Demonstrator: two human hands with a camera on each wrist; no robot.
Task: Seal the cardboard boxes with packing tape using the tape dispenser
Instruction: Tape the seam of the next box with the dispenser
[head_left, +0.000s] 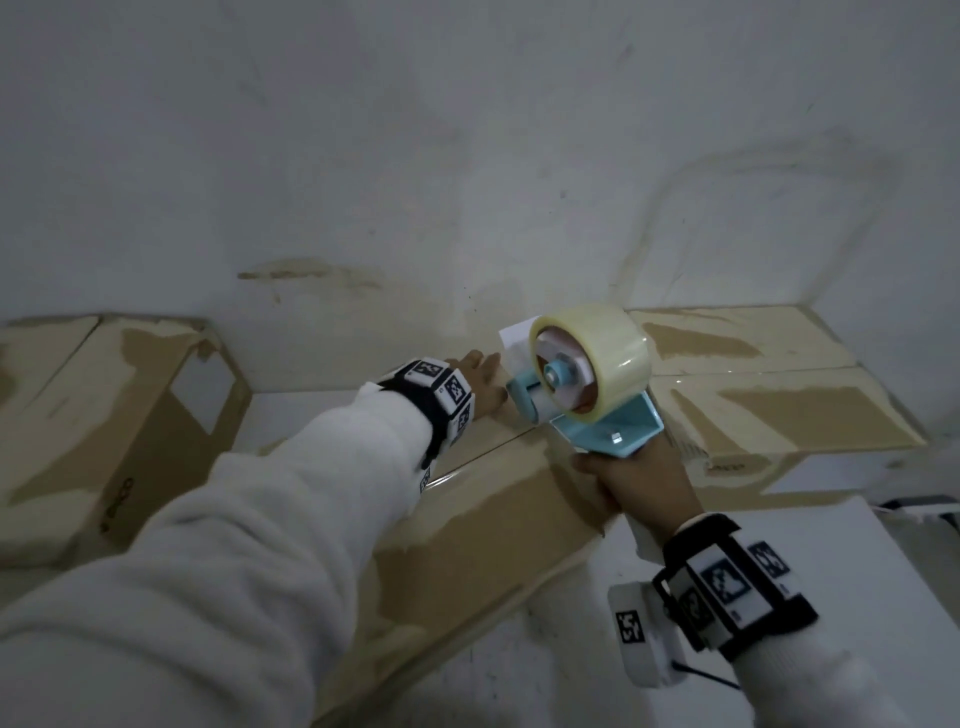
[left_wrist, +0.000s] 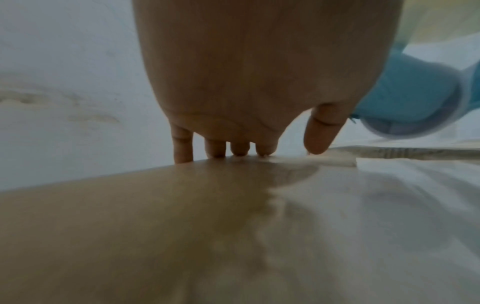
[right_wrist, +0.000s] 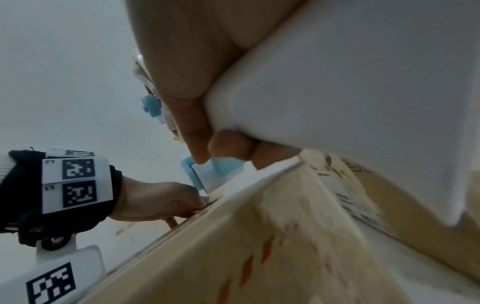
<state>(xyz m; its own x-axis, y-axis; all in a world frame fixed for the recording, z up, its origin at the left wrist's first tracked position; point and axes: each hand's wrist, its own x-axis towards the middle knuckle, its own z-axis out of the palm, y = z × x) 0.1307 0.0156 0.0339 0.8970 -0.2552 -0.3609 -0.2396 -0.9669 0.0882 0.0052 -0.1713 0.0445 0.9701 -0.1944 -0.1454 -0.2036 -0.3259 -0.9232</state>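
Observation:
A long cardboard box (head_left: 467, 525) lies in front of me, with glossy tape over its top (left_wrist: 363, 216). My left hand (head_left: 483, 376) lies flat on the box's far end, fingers (left_wrist: 215, 148) straight and reaching over the far edge. My right hand (head_left: 636, 483) grips the white handle (right_wrist: 337, 92) of a light blue tape dispenser (head_left: 602, 431). The dispenser carries a roll of clear tape (head_left: 608, 348). Its front end (right_wrist: 200, 176) sits on the box top right beside the left hand (right_wrist: 155, 201). The blade and the tape's end are hidden.
A taller cardboard box (head_left: 130, 415) stands at the left. Two flat taped boxes (head_left: 769, 400) lie at the right along the stained white wall (head_left: 467, 156). A white surface (head_left: 883, 561) lies under my right wrist.

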